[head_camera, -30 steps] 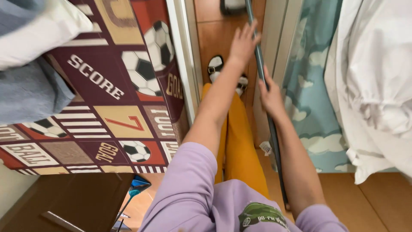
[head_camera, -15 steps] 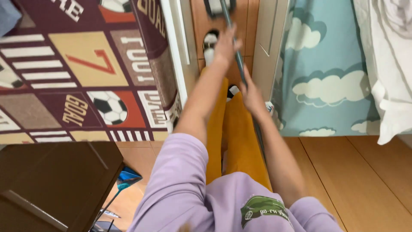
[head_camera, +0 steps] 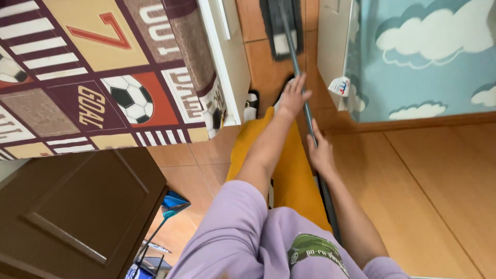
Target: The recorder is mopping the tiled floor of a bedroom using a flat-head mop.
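A long grey mop handle runs from my lap up to a dark flat mop head on the wooden floor, in the narrow gap between two beds. My left hand grips the handle higher up, fingers loosely wrapped around it. Lower on the same handle is my right hand, closed around it. Both arms reach forward from lilac sleeves, above my yellow trousers.
A bed with a football-patterned cover and a white frame stands at left. At right hangs a blue cloud-print sheet. A dark brown door fills the lower left. Orange-brown wooden floor spreads to the right.
The view has shifted down and back. The mop head now shows at the top in the gap between the beds, and both hands stay on the handle.
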